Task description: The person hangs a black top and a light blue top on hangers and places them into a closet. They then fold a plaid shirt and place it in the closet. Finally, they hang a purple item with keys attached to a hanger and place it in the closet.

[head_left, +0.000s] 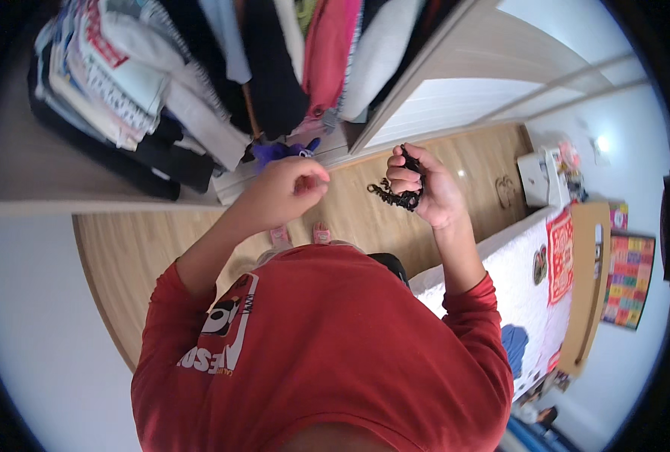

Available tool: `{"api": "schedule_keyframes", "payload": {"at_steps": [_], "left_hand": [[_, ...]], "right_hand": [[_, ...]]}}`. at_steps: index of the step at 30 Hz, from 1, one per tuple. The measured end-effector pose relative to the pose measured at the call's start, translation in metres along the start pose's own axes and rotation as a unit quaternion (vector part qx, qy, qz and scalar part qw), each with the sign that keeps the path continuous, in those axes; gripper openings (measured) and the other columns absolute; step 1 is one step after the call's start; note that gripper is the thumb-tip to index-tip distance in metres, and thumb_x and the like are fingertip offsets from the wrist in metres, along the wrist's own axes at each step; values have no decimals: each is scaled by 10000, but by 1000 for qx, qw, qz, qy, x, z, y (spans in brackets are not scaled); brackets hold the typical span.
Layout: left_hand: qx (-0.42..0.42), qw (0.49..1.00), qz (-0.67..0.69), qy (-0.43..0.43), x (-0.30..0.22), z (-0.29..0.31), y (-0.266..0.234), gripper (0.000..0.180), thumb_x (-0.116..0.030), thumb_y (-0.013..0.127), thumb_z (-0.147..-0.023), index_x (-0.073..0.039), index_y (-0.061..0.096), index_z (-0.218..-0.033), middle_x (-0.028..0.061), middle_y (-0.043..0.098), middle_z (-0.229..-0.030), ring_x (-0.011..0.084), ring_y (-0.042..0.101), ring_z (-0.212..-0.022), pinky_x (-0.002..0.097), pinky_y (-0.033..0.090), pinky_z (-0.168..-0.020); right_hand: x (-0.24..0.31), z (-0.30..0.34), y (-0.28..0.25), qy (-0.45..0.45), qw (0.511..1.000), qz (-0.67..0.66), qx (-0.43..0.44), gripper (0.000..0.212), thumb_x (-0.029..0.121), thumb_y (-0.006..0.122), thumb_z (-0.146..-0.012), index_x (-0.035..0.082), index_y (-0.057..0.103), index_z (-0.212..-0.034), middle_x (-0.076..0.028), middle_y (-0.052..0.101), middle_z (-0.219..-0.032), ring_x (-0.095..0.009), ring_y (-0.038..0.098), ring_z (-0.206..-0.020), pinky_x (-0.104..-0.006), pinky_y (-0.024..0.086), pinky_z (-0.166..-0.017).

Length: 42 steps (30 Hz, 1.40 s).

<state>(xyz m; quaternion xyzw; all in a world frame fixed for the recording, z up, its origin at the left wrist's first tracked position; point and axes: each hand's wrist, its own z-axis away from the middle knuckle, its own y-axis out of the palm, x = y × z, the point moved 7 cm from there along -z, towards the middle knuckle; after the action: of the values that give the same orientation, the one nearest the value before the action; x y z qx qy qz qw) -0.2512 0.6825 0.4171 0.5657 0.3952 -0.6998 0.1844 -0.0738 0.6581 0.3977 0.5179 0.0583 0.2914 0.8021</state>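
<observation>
My right hand is raised, its fingers wrapped round a black chain-like strand. Part of the strand loops through the fist, and a loose end with a small ring dangles to the left. My left hand hovers apart from it, fingers curled in toward the thumb, with nothing visible in them. Just beyond the left hand lies a purple item at the wardrobe's foot, partly hidden by that hand. Hanging clothes in several colours fill the wardrobe ahead.
More garments are bunched on the left. A pale sliding door stands beside the wardrobe opening. To the right are a bed with a white cover and a white cabinet. Pink slippers show on the wooden floor.
</observation>
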Motion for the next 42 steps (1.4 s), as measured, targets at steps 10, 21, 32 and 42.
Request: {"api": "schedule_keyframes", "payload": {"at_steps": [10,21,32,42], "left_hand": [[-173,982,67,-39,48,62,63,386,-288,633,-741,-64,511,-1031,82,439,-763,155,438,-699,284,377,-614],[-145,885,429,-112,71,182,101,343,-305,374,-880,-62,597,-974,49,565,-927,120,475,-873,237,344,-820],[-160,891,345,-247,72,350,117,356,-287,366,-889,-70,552,-1101,51,549,-817,113,464,-759,237,372,-732],[-375,824,354,-232,84,464,127,326,-246,346,-911,-37,588,-974,43,566,-805,115,461,-651,226,385,-651]], "right_hand": [[-114,-70,-22,127,990,45,-29,159,175,458,-866,16,463,-852,-45,443,-698,-117,403,-566,-214,341,-493],[-229,-51,-95,202,585,694,368,416,401,343,-901,53,564,-841,29,498,-690,-49,460,-633,-194,355,-546],[-336,32,-83,408,621,623,244,246,266,441,-888,56,544,-811,32,503,-705,-57,436,-626,-193,370,-572],[-368,34,-116,101,780,618,7,197,171,413,-900,-1,490,-845,-10,438,-615,-101,432,-524,-212,372,-526]]}}
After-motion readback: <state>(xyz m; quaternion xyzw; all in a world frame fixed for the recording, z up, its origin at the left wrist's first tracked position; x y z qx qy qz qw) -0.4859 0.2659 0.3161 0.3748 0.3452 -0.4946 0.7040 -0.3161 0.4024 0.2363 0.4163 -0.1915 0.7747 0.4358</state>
